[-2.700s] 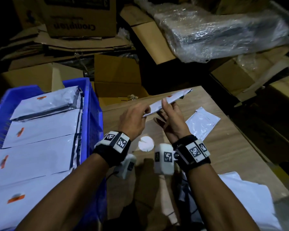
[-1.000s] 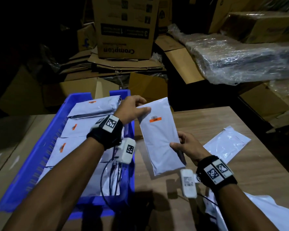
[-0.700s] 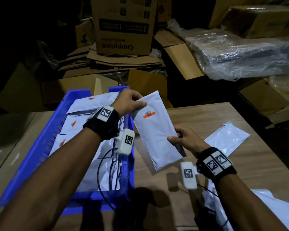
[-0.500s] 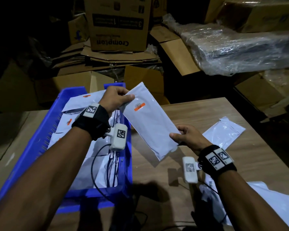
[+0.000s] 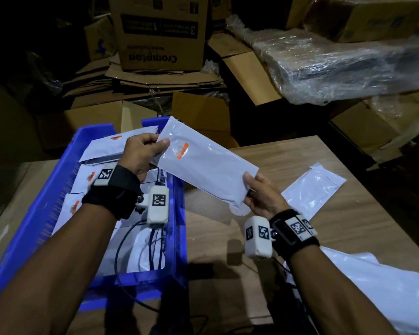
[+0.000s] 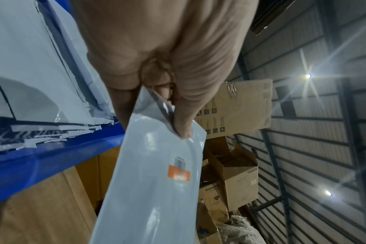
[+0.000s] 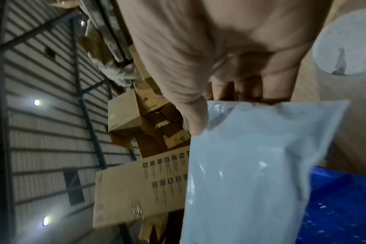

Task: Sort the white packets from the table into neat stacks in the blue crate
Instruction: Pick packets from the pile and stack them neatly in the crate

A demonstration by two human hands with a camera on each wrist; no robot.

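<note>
White packet (image 5: 203, 165) between both hands

Both forearms reach forward; the left hand (image 5: 140, 153) pinches the flat white plastic packet's (image 5: 203, 165) far end, the right hand (image 5: 261, 197) its near corner.

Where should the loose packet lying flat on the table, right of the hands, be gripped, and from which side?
Probably by its near short edge, coming from the right hand's side. The loose packet lies flat and thin on the table, so fingers likely need to pinch an edge or corner rather than its face. That edge points toward the person, and both hands now hold another packet.
</note>
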